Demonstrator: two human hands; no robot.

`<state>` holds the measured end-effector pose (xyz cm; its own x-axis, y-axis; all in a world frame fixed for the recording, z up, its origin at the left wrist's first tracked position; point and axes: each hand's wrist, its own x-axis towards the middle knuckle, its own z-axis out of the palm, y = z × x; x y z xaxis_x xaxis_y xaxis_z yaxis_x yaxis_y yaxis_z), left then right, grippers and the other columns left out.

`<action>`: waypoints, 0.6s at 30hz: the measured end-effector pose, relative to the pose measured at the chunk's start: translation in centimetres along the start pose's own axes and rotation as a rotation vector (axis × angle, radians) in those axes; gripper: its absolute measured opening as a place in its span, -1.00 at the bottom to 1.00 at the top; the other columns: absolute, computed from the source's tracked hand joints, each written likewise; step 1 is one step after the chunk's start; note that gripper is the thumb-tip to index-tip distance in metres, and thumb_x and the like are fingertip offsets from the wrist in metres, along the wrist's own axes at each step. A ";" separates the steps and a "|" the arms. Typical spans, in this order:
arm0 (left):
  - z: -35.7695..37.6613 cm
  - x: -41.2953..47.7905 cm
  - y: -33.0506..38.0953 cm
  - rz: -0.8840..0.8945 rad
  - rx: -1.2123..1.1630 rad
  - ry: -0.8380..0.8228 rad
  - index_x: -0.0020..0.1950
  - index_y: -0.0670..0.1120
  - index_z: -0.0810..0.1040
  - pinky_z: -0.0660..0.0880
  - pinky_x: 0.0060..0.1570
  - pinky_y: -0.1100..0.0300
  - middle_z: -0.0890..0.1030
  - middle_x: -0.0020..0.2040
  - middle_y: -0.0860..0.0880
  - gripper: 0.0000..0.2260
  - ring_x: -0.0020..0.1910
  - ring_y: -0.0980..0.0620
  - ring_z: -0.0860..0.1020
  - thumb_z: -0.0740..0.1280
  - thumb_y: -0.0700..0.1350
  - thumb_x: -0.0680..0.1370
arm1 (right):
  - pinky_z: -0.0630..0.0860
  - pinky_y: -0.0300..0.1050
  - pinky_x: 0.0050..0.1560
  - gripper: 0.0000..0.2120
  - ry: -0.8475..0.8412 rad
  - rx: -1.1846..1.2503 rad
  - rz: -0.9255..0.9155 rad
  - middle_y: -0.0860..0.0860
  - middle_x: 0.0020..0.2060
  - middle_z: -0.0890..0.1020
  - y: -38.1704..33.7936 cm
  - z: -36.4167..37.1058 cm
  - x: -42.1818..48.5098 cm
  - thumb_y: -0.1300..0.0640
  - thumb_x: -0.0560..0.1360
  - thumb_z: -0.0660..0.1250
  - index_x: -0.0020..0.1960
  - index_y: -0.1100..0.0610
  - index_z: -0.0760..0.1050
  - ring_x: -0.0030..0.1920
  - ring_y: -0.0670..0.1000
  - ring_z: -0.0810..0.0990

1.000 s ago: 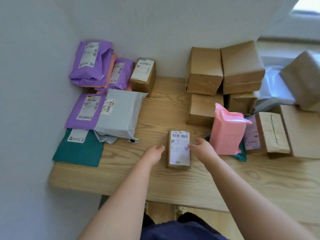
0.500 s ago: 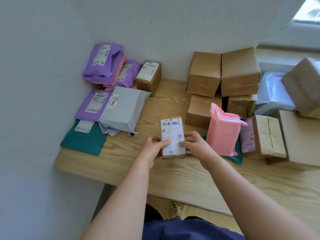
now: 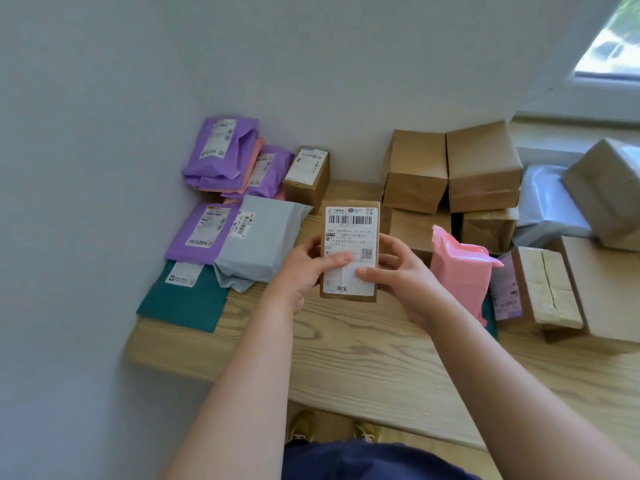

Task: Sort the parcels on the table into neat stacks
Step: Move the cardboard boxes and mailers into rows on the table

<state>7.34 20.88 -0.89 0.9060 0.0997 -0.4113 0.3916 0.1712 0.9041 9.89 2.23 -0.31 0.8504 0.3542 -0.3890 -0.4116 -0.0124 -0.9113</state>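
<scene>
Cardboard, brown and small: the labelled box (image 3: 349, 251) that lay flat on the desk (image 3: 363, 351) between your hands a second ago is now up in both of them, standing on end with its label turned towards you. Half a second ago you had only just tipped it up near the desk's front. Now it sits higher and fills more of the view, in front of the gap between the grey mailer (image 3: 259, 237) and the brown boxes (image 3: 415, 168) at the back.

Your left hand (image 3: 304, 268) grips the box's left edge and your right hand (image 3: 398, 271) its right edge. Both thumbs lie across the lower half of the white label, tips nearly meeting. The other fingers (image 3: 393, 241) curl round behind, so each hand pinches the box front to back.

Most of those fingers are hidden by the box; only their outer parts show at each side. You cannot see the box's back or underside. The barcode and the square code on the label read clearly, but the small print is blurred. The pink mailer (image 3: 460, 268) stands just beside your right hand and covers most of a green mailer (image 3: 489, 315) under it. The parcels at far right are cut off by the picture's edge.
</scene>
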 end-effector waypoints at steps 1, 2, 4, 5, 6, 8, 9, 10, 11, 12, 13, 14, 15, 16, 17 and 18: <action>-0.2 0.0 0.0 0.010 0.006 0.003 0.25 -0.04 0.57 0.60 0.09 0.05 0.72 0.05 0.01 -0.55 0.06 0.01 0.68 0.56 -0.17 0.39 | 0.61 0.11 0.16 -0.30 0.009 0.002 -0.006 0.14 0.14 0.66 0.2 0.2 0.1 0.34 0.41 0.51 0.45 0.03 0.35 0.08 0.10 0.70; -0.5 0.0 -0.1 0.014 0.016 0.005 0.24 -0.04 0.57 0.60 0.09 0.04 0.72 0.05 0.01 -0.56 0.06 0.01 0.68 0.57 -0.17 0.39 | 0.61 0.12 0.16 -0.30 0.016 0.010 -0.009 0.14 0.14 0.66 0.4 0.5 0.1 0.35 0.41 0.51 0.45 0.02 0.36 0.09 0.10 0.69; -0.8 0.1 -0.3 0.015 0.038 0.005 0.24 -0.03 0.57 0.61 0.07 0.05 0.72 0.05 0.02 -0.56 0.06 0.01 0.68 0.57 -0.17 0.39 | 0.61 0.13 0.17 -0.30 0.026 0.011 -0.011 0.16 0.14 0.65 0.9 0.9 0.2 0.36 0.40 0.51 0.44 0.02 0.36 0.10 0.11 0.69; -1.0 0.1 -0.5 0.004 0.048 -0.001 0.24 -0.02 0.57 0.61 0.05 0.07 0.72 0.05 0.03 -0.56 0.05 0.02 0.68 0.56 -0.17 0.39 | 0.61 0.12 0.16 -0.30 0.034 0.010 -0.002 0.16 0.15 0.65 1.1 1.1 0.2 0.36 0.40 0.51 0.45 0.02 0.35 0.09 0.11 0.69; -1.1 0.2 -0.6 -0.011 0.050 -0.006 0.24 -0.02 0.57 0.61 0.04 0.08 0.72 0.05 0.03 -0.58 0.05 0.02 0.68 0.56 -0.16 0.41 | 0.62 0.12 0.15 -0.29 0.041 0.006 0.014 0.16 0.15 0.65 1.3 1.2 0.3 0.34 0.41 0.52 0.45 0.01 0.35 0.08 0.10 0.70; -1.4 0.4 -1.1 -0.066 0.051 -0.028 0.24 0.00 0.58 0.60 0.08 0.06 0.72 0.05 0.03 -0.62 0.06 0.01 0.68 0.53 -0.12 0.44 | 0.63 0.09 0.12 -0.28 0.063 -0.011 0.049 0.12 0.12 0.66 1.7 1.3 0.3 0.28 0.41 0.53 0.48 0.02 0.32 0.04 0.08 0.71; -1.5 0.5 -1.3 -0.100 0.053 -0.046 0.23 0.01 0.59 0.59 0.11 0.04 0.72 0.05 0.03 -0.66 0.06 0.01 0.68 0.51 -0.10 0.46 | 0.64 0.06 0.09 -0.27 0.084 -0.031 0.064 0.09 0.10 0.67 1.9 1.4 0.2 0.23 0.41 0.54 0.48 0.03 0.31 0.02 0.06 0.72; -1.4 0.7 -1.7 -0.138 0.055 -0.060 0.21 0.02 0.60 0.58 0.13 0.03 0.72 0.05 0.04 -0.70 0.06 0.01 0.68 0.49 -0.08 0.48 | 0.66 0.02 0.04 -0.28 0.118 -0.069 0.076 0.06 0.08 0.68 2.3 1.6 0.1 0.18 0.41 0.55 0.48 0.04 0.31 -0.01 0.04 0.72; -1.3 0.7 -2.1 -0.169 0.066 -0.063 0.19 0.03 0.61 0.58 0.14 0.03 0.72 0.04 0.04 -0.73 0.05 0.02 0.68 0.47 -0.08 0.50 | 0.66 -0.02 -0.01 -0.27 0.157 -0.130 0.083 0.03 0.07 0.67 2.7 1.8 -0.1 0.14 0.40 0.56 0.47 0.03 0.30 -0.02 0.02 0.72; -1.1 0.9 -2.6 -0.191 0.085 -0.051 0.18 0.02 0.62 0.58 0.14 0.03 0.72 0.04 0.03 -0.76 0.05 0.02 0.67 0.45 -0.09 0.52 | 0.67 -0.03 -0.03 -0.26 0.194 -0.212 0.088 -0.01 0.07 0.64 3.2 2.0 -0.2 0.10 0.39 0.57 0.46 0.02 0.29 -0.03 0.00 0.71; -0.8 1.1 -3.4 -0.207 0.110 -0.034 0.19 0.01 0.61 0.58 0.12 0.03 0.71 0.06 0.02 -0.77 0.04 0.03 0.67 0.43 -0.11 0.53 | 0.68 -0.02 -0.04 -0.23 0.228 -0.300 0.096 -0.05 0.08 0.61 4.0 2.1 -0.3 0.07 0.37 0.58 0.46 0.00 0.27 -0.02 -0.02 0.69; -0.4 1.2 -4.2 -0.222 0.126 -0.011 0.19 0.00 0.60 0.59 0.10 0.03 0.71 0.08 0.00 -0.78 0.02 0.02 0.66 0.40 -0.14 0.55 | 0.68 -0.01 -0.05 -0.19 0.249 -0.381 0.101 -0.08 0.10 0.59 4.8 2.2 -0.4 0.05 0.36 0.59 0.48 -0.01 0.25 -0.01 -0.04 0.68; -0.1 1.3 -5.0 -0.241 0.135 0.016 0.21 -0.01 0.59 0.60 0.05 0.03 0.69 0.10 -0.03 -0.77 0.02 0.01 0.66 0.36 -0.17 0.57 | 0.68 -0.02 -0.06 -0.16 0.254 -0.447 0.101 -0.08 0.13 0.57 5.6 2.3 -0.6 0.03 0.35 0.60 0.50 -0.02 0.22 0.01 -0.05 0.66; 0.2 1.3 -5.9 -0.269 0.147 0.033 0.26 -0.02 0.56 0.60 -0.01 0.05 0.68 0.13 -0.05 -0.75 0.03 -0.01 0.65 0.32 -0.20 0.59 | 0.67 -0.05 -0.07 -0.13 0.250 -0.490 0.109 -0.07 0.16 0.55 6.4 2.3 -0.7 0.00 0.35 0.60 0.52 -0.03 0.21 0.03 -0.05 0.64; 0.4 1.2 -6.8 -0.304 0.170 0.039 0.34 0.00 0.52 0.58 -0.05 0.08 0.66 0.16 -0.06 -0.69 0.06 -0.04 0.63 0.26 -0.22 0.61 | 0.65 -0.10 -0.08 -0.15 0.241 -0.510 0.131 -0.05 0.17 0.53 7.2 2.3 -0.9 -0.03 0.36 0.58 0.52 -0.04 0.21 0.05 -0.05 0.62; 0.6 1.1 -7.6 -0.336 0.183 0.032 0.41 0.02 0.47 0.56 -0.08 0.11 0.64 0.20 -0.07 -0.63 0.10 -0.06 0.62 0.19 -0.23 0.63 | 0.62 -0.14 -0.09 -0.21 0.222 -0.520 0.152 -0.04 0.14 0.53 7.8 2.3 -1.1 -0.06 0.40 0.55 0.52 -0.06 0.23 0.05 -0.04 0.60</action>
<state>5.47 19.13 -8.18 0.7182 0.0994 -0.6888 0.6905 0.0216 0.7230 5.04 3.90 -6.65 0.8659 0.1090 -0.4881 -0.3670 -0.5246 -0.7682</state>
